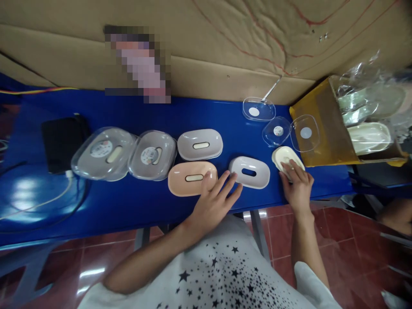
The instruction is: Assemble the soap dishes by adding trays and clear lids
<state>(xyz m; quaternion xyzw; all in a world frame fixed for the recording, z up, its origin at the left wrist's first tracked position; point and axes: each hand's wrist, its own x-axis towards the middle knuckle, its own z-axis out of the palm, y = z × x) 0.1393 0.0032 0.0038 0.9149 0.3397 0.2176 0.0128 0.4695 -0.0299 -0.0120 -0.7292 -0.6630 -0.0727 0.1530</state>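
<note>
My left hand [214,206] is open, fingers spread, thumb over the right end of a peach oval plastic dish [177,180] with a cream slot insert, fingertips at the left edge of a pale grey-lilac oval plastic dish [257,182] with a dark open slot; not gripping either. My right hand [298,184] is partly curled, fingers down on a cream oval plastic piece [283,153] near the table's right part; can't tell how firmly it's held. Peach dish sits just below a grey oval plastic dish [188,139] with a cream insert. Left of those, two grey dishes under clear plastic lids with round labels [125,167] [167,161], then a black rectangular device [61,143] with a white cable. Behind my right hand, three clear oval plastic lids [270,112] with round stickers, next to an open cardboard box [322,92] holding wrapped pieces. All on a blue table [144,212].
</note>
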